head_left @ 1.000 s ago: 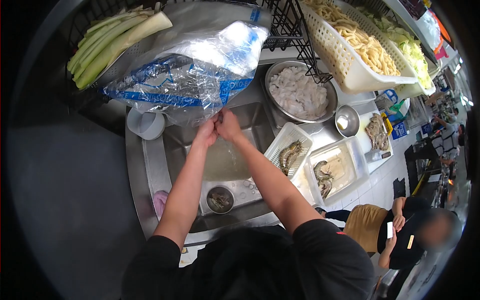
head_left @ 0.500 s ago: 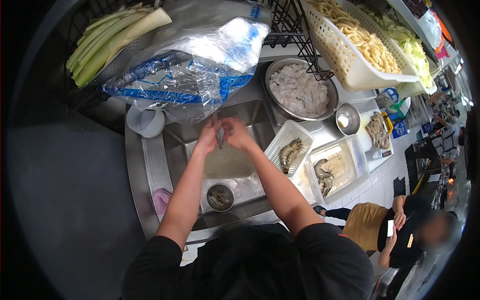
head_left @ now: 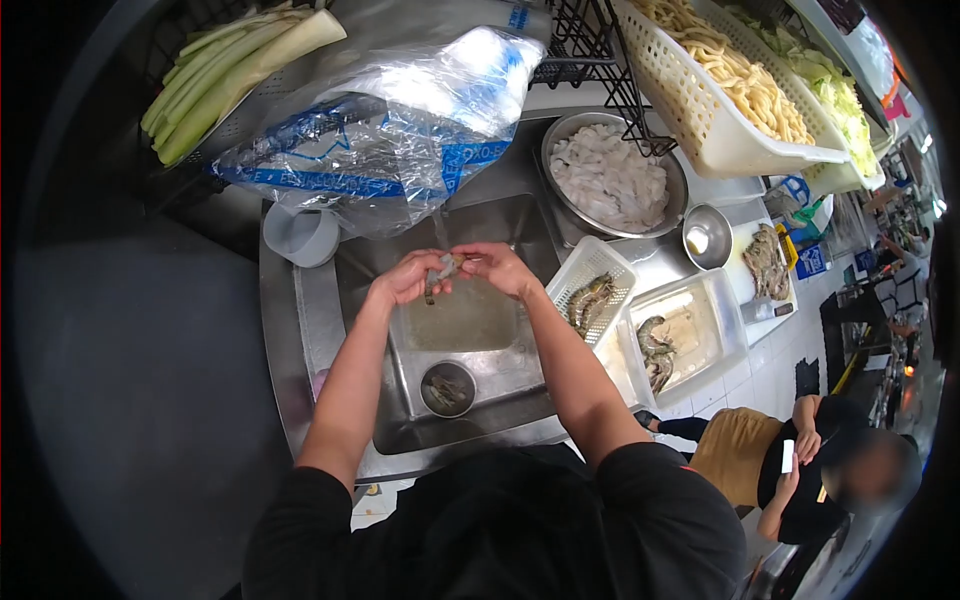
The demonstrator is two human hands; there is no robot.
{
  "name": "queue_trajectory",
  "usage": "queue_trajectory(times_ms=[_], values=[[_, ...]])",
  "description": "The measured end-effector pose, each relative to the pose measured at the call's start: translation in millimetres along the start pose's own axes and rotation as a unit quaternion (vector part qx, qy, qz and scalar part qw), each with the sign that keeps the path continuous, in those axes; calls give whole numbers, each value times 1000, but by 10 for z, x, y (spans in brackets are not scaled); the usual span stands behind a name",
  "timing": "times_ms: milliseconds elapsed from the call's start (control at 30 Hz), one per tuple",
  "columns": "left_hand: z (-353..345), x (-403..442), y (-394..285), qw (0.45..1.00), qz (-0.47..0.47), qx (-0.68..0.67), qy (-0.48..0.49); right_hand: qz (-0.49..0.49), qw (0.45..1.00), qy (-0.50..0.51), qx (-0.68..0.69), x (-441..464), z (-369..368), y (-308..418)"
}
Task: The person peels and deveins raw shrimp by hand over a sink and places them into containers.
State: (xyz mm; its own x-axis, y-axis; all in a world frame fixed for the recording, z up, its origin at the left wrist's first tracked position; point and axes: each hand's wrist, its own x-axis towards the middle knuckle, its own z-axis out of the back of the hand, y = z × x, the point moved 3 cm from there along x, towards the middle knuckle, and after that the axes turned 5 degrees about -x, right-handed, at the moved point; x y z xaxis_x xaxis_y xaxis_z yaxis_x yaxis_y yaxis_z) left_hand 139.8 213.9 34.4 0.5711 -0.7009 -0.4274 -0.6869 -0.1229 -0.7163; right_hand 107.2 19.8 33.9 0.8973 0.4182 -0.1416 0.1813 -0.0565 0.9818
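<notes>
Both hands are together over the metal sink [head_left: 400, 345], holding one prawn [head_left: 446, 268]. My left hand [head_left: 410, 277] pinches the prawn, whose tail end hangs below the fingers. My right hand [head_left: 496, 267] has its fingertips closed on the other end; part of the prawn is hidden by the fingers. The body looks pale grey, and how much shell is on it I cannot tell. On the sink floor nearer me stands a small metal bowl [head_left: 471, 400] with dark prawn pieces. Whole prawns [head_left: 590, 303] lie in a white perforated basket [head_left: 615, 262] to the right.
A clear tray [head_left: 708, 365] with prawns sits beyond the basket. A large metal bowl [head_left: 683, 190] of pale pieces stands at the back. Plastic bags [head_left: 350, 170] overhang the sink, near a white tub [head_left: 318, 240]. Another person [head_left: 745, 455] stands at the right.
The prawn has turned from hanging upright to lying more across my fingers. Both hands have shifted slightly, and the right hand reaches over more from above. The view has shifted a little.
</notes>
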Motion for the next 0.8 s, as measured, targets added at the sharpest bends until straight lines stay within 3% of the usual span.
queue_trajectory(times_ms=[100,167,267,467,800], values=[[13,-39,-68,999,-14,3,-29,24,1000,-6,5,61,-20,37],[34,-43,-102,998,-28,-7,-48,57,992,-32,-112,119,-21,50],[55,-44,-186,995,-33,43,-85,74,979,-72,-173,199,-69,28],[252,-32,-232,993,-43,44,-99,56,986,-109,-110,292,-206,3],[384,67,-180,993,-47,52,-98,14,987,-110,-116,393,-171,-93]])
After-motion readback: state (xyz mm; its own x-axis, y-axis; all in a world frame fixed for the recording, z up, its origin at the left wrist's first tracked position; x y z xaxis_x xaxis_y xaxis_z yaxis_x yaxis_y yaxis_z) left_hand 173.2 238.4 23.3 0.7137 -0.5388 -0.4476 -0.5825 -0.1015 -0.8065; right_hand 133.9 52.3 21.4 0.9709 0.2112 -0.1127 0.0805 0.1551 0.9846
